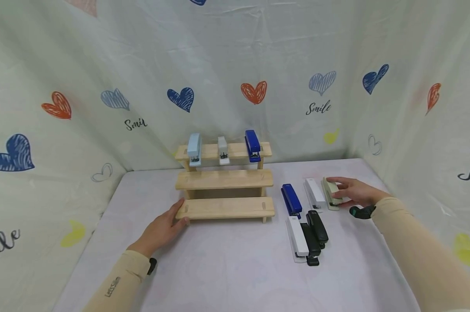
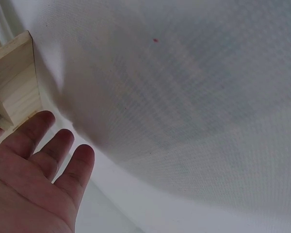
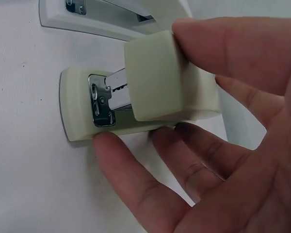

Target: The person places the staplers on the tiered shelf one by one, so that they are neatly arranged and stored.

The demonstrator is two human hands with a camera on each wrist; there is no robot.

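Observation:
A three-tier wooden rack (image 1: 224,180) stands at the middle back of the table. My left hand (image 1: 161,228) rests against the left end of its lowest shelf, thumb at the front; the other fingers (image 2: 70,170) look straight and loose in the left wrist view. On the top tier stand a light-blue stapler (image 1: 194,149), a small grey-white stapler (image 1: 223,150) and a blue stapler (image 1: 252,145). At the right, my right hand (image 1: 354,190) holds a pale green stapler (image 3: 153,80) low over the tabletop, thumb on one side and fingers along the other.
Left of the pale green stapler lies a white stapler (image 1: 314,193), with a blue stapler (image 1: 291,199) beyond it. Nearer lie another white stapler (image 1: 298,237) and two black staplers (image 1: 318,227) side by side. A heart-printed curtain (image 1: 219,52) surrounds the white table (image 1: 235,273).

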